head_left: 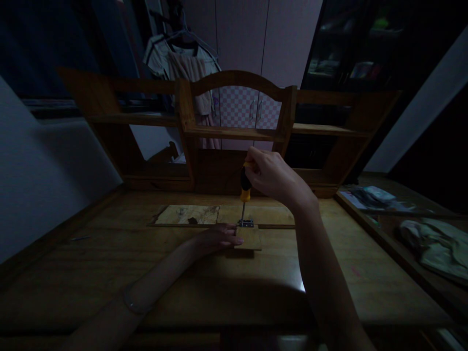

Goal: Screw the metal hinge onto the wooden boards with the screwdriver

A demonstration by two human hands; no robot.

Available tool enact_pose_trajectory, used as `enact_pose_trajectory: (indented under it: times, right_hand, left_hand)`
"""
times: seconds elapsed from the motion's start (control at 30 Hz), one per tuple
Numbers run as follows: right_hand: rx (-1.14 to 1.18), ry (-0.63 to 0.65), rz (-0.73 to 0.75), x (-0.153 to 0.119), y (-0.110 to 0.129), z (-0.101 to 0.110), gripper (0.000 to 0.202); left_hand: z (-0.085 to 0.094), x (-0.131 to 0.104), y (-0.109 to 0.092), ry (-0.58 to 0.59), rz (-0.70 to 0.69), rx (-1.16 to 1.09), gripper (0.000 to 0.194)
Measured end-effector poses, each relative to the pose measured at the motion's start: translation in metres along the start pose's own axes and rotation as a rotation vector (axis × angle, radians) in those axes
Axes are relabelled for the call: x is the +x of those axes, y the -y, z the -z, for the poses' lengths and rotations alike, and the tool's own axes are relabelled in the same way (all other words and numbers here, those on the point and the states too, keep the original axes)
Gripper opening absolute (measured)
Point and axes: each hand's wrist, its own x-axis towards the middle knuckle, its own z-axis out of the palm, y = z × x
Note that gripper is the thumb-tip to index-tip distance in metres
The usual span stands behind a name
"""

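Observation:
My right hand (272,178) is closed around the black and yellow handle of a screwdriver (245,195). The screwdriver stands nearly upright, its tip down at a small metal hinge (246,223). That hinge lies across the edge of a small wooden block (249,237) and a long wooden board (263,215). My left hand (219,237) grips the left side of the small block, thumb and fingers on it. The long board's left part has a pale, dark-stained patch. The screw under the tip is too small to make out.
All this rests on a wooden desk (127,273). A wooden shelf unit (234,131) rises along its back edge. A small thin metallic item (80,238) lies at the left. Beyond the desk's right rim are cloth (438,248) and packets (378,195).

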Motion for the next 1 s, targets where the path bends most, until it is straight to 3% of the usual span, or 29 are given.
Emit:
enact_pose_trajectory:
  times: [0.2, 0.5, 0.7, 1.0]
  right_hand:
    - [-0.023, -0.019, -0.011, -0.0003, 0.0025, 0.0015, 0.010]
    - [-0.065, 0.022, -0.057, -0.0012, 0.0042, 0.0015, 0.007]
    - [-0.183, -0.003, -0.076, -0.0009, 0.0034, -0.0010, 0.021]
    - [-0.066, 0.012, -0.026, 0.0009, 0.0038, -0.0022, 0.010]
  left_hand:
    - [-0.0028, -0.0027, -0.0035, -0.072, 0.039, 0.004, 0.060]
    - [-0.0025, -0.0009, -0.0027, -0.052, 0.026, -0.012, 0.061]
    - [-0.0021, -0.0003, -0.0027, -0.080, 0.048, -0.003, 0.063]
    - [-0.0028, -0.0026, -0.0026, -0.131, 0.067, 0.011, 0.068]
